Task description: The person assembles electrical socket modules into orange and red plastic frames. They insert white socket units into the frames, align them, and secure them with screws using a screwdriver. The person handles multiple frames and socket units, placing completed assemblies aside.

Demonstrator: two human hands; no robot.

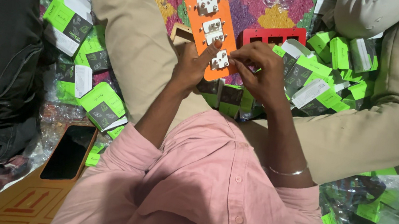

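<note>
Orange plate [211,28] w/ white sockets [220,60] sits above my lap. Left hand [191,67] grips its lower edge, thumb on front; right hand [262,69] pinches the lowest socket. I'd keep plate steady, press squarely. Green boxes [318,70] piled nearby, red frame [270,35] behind.

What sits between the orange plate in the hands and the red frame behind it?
Nothing: in the head view the orange plastic plate directly overlaps the red plastic frame.
</note>
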